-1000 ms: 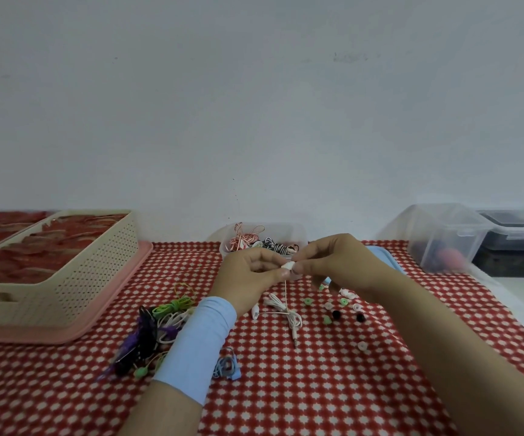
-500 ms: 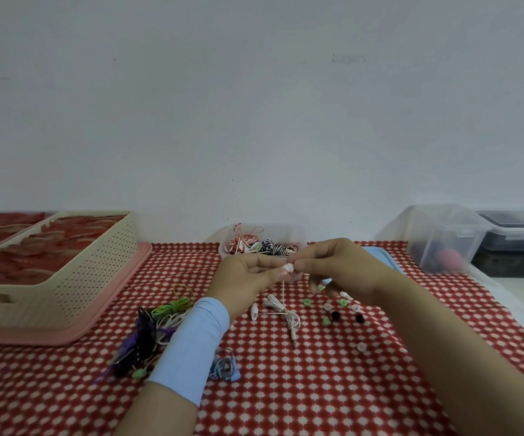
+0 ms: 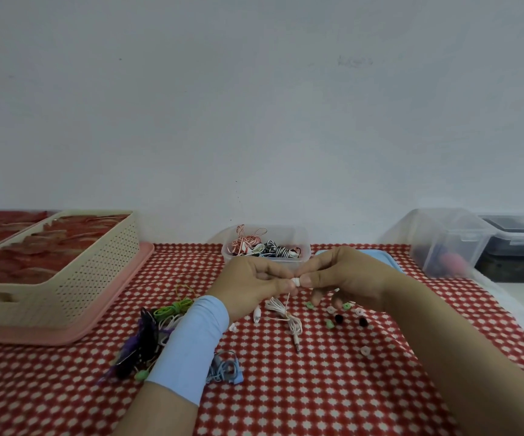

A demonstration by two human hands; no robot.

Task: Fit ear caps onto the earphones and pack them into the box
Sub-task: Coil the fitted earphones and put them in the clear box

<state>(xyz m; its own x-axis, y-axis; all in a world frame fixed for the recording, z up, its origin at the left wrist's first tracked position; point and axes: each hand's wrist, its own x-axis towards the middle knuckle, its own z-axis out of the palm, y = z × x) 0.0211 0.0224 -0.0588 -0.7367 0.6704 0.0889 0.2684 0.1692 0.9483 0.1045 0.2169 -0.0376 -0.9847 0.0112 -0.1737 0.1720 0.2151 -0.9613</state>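
Observation:
My left hand (image 3: 249, 286) and my right hand (image 3: 345, 280) meet above the table, fingertips together. Between them sits the white bud of a white earphone (image 3: 295, 281); my left hand pinches the bud and my right thumb and finger pinch the small white cap at its tip. The earphone's cable hangs down to a coiled bundle and plug (image 3: 287, 316) on the cloth. Loose ear caps (image 3: 337, 317), green, white, pink and black, lie scattered below my right hand. A small clear box (image 3: 298, 262) holding coiled earphones stands just behind my hands.
A heap of coloured earphones (image 3: 156, 328) lies by my left forearm, a blue one (image 3: 226, 369) nearer me. A cream basket (image 3: 65, 278) on a pink tray (image 3: 122, 297) fills the left. A blue lid (image 3: 383, 256) and clear bins (image 3: 446, 243) stand at the right.
Both hands have stayed together on the earbud, shifting only slightly; my right fingers have worked the cap at its tip.

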